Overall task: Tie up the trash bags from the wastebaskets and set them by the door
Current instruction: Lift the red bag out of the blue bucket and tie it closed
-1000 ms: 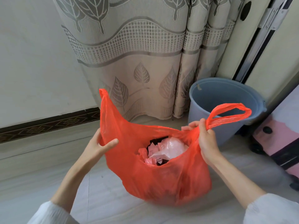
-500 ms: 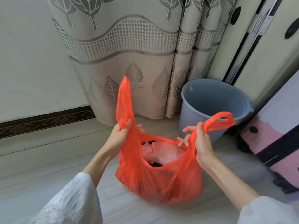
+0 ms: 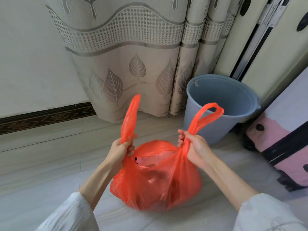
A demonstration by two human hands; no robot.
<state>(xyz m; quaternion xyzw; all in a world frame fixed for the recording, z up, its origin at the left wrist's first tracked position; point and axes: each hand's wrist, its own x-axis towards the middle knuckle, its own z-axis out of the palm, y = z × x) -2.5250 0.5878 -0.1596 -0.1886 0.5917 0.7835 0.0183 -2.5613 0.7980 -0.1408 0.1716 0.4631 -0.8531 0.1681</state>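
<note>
An orange plastic trash bag [image 3: 155, 185] full of rubbish sits on the pale floor in front of me. My left hand [image 3: 120, 150] grips the bag's left handle, which sticks up above the fist. My right hand [image 3: 195, 146] grips the right handle at its base, the loop standing up over it. Between my hands the bag's mouth is narrowed to a small gap that shows pink and white scraps inside. The blue wastebasket [image 3: 221, 107] stands behind the bag to the right, with no liner and nothing seen inside it.
A beige leaf-patterned curtain [image 3: 126, 64] hangs to the floor behind the bag. A cream sliding door [image 3: 273, 52] stands behind the wastebasket. A pink, white and black suitcase [image 3: 286, 147] stands at the right edge.
Both hands have bunched the handles and pulled them up and closer together, so the bag's wide mouth has narrowed. The left hand went from the bag's side to its left handle.
</note>
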